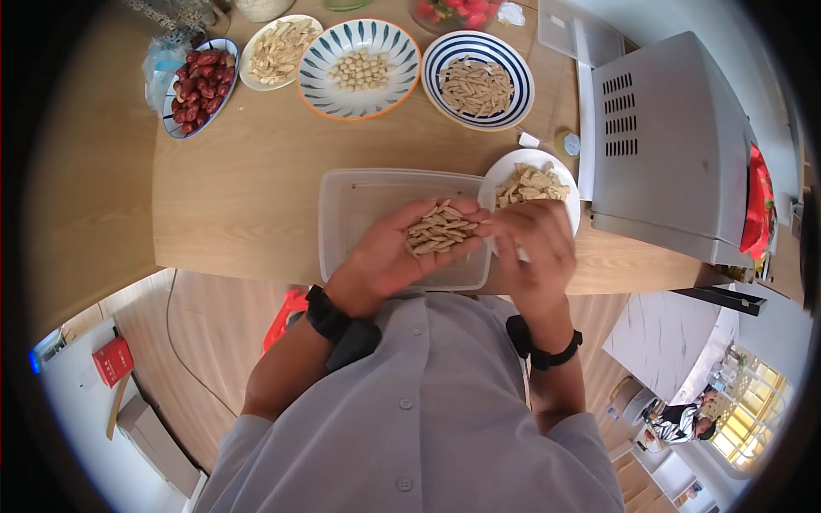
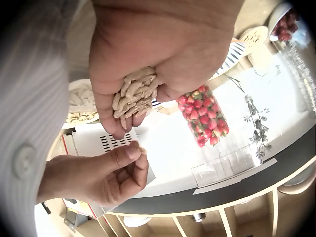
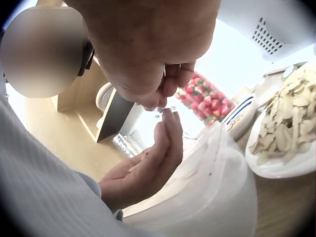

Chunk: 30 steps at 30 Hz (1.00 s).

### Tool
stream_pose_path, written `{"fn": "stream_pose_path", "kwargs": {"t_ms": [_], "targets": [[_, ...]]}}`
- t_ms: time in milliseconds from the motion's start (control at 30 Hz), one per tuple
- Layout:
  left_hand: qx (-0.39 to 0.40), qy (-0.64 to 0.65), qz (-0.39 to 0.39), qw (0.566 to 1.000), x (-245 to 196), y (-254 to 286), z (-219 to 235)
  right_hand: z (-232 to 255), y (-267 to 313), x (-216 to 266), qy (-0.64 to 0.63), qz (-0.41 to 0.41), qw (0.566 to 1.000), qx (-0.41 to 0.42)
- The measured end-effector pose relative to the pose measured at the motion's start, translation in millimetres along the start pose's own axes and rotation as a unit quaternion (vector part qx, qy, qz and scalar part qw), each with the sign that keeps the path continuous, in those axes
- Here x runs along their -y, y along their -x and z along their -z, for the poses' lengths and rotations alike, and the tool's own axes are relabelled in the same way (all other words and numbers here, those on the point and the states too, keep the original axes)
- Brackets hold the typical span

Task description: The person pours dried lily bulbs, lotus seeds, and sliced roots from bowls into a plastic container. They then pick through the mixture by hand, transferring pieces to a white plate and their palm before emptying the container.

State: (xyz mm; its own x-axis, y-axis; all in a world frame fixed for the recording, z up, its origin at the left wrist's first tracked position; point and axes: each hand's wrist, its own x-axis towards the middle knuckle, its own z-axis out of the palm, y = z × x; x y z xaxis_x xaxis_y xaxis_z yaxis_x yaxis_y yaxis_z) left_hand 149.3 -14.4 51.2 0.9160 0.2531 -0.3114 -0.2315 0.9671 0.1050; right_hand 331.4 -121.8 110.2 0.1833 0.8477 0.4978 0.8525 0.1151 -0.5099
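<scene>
My left hand point(image 1: 402, 248) is palm up over a clear plastic box point(image 1: 332, 231), carrying a heap of slender beige pieces point(image 1: 440, 229). In the left wrist view the same heap point(image 2: 136, 94) lies across the palm and fingers of the left hand point(image 2: 153, 49). My right hand point(image 1: 539, 248), slightly blurred, is beside the left fingertips. Its thumb and forefinger pinch a small pale piece point(image 2: 143, 150), seen in the left wrist view. Below the right hand point(image 3: 148, 44), the right wrist view shows the left fingertips close to the right ones; the heap is hidden there.
A white plate point(image 1: 509, 167) of pale slices adjoins the box's right side. Behind stand a blue-striped plate point(image 1: 523, 84), a patterned plate point(image 1: 321, 98) of round pieces, a small plate point(image 1: 248, 77) of slices and a dish of red dates point(image 1: 203, 90). A grey appliance point(image 1: 667, 154) occupies the right.
</scene>
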Motion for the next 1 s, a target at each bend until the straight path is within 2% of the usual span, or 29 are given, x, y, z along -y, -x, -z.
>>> {"fn": "stream_pose_path", "kwargs": {"t_ms": [67, 167, 267, 300, 367, 433, 600, 700, 833, 933, 1000], "targets": [[0.003, 0.002, 0.006, 1.0, -3, 1, -6, 16, 8, -13, 0.039, -0.043, 0.998, -0.035], [-0.01, 0.005, 0.006, 1.0, -5, 2, -12, 28, 23, -50, 0.153, -0.175, 0.972, 0.023], [-0.029, 0.006, 0.002, 1.0, -4, -2, -14, 25, 20, -47, 0.165, -0.072, 0.984, 0.014], [-0.038, 0.007, -0.001, 0.999, -4, -2, -14, 23, 17, -35, 0.1, -0.052, 0.993, 0.022], [-0.003, 0.021, 0.002, 1.0, -2, -3, 0, 10, 7, -7, 0.037, -0.016, 0.997, 0.066], [0.015, 0.027, 0.01, 0.999, -2, -3, 11, -1, -8, 17, 0.008, -0.005, 0.995, 0.104], [-0.009, 0.024, 0.008, 1.0, -2, 1, 24, -15, -15, 19, 0.039, 0.039, 0.985, 0.161], [0.045, 0.047, 0.012, 0.998, -1, -2, 27, -17, -17, 19, 0.042, 0.067, 0.983, 0.167], [-0.015, 0.045, 0.013, 0.999, -2, -3, 30, -21, -16, 21, 0.048, 0.138, 0.975, 0.168], [-0.048, 0.03, 0.01, 0.998, -2, -1, 30, -24, -16, 31, 0.078, 0.132, 0.968, 0.2], [-0.073, 0.028, 0.01, 0.997, 0, 0, 25, -29, -18, 33, 0.092, 0.153, 0.967, 0.181]]}}
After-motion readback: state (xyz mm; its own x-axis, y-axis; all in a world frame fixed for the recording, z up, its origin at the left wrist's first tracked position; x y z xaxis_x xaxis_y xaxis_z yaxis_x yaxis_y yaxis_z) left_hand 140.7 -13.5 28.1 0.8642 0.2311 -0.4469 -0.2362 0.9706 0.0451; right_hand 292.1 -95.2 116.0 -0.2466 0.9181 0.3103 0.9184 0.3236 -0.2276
